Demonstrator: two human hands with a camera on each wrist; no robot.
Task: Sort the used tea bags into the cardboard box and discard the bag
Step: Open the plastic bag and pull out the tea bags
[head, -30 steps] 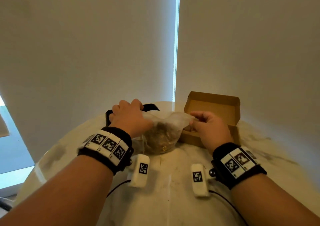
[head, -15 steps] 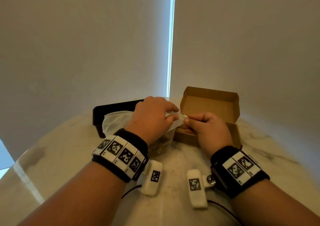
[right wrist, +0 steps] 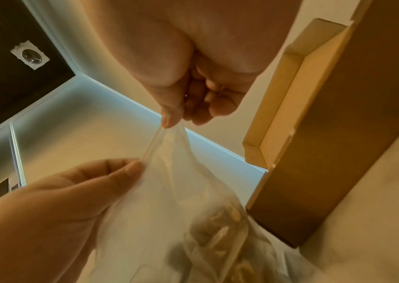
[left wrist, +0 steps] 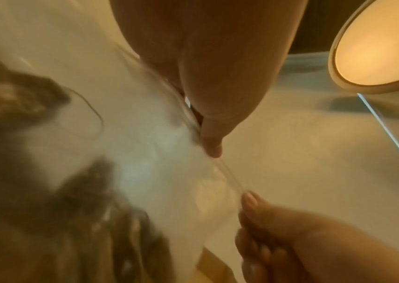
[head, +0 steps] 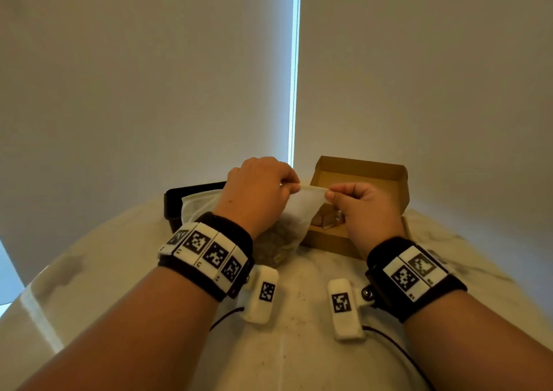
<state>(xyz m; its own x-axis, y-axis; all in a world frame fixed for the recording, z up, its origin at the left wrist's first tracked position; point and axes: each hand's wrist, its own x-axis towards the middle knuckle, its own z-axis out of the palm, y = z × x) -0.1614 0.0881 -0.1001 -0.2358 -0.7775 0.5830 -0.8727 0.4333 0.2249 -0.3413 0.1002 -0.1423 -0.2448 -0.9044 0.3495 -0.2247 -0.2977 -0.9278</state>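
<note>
A clear plastic bag (head: pixel 294 214) of brown used tea bags (head: pixel 273 242) stands on the marble table, just left of the open cardboard box (head: pixel 363 181). My left hand (head: pixel 260 193) pinches the left end of the bag's top rim, and my right hand (head: pixel 357 203) pinches the right end, stretching it between them. In the right wrist view the thumb and finger of my right hand (right wrist: pixel 176 114) nip the bag (right wrist: pixel 169 201) beside the box (right wrist: pixel 339 124). A few brown pieces (head: pixel 327 220) lie inside the box. The left wrist view shows the rim (left wrist: pixel 227 176) blurred.
A black tray (head: pixel 179 199) holding a white bag liner (head: pixel 197 203) sits at the back left of the round marble table (head: pixel 299 345). Window blinds close off the far side. A round ceiling lamp (left wrist: pixel 377 47) shows in the left wrist view.
Both hands have lifted the bag's top rim off the table and pulled it taut between them. The left hand moved right from the black tray to the bag's rim.
</note>
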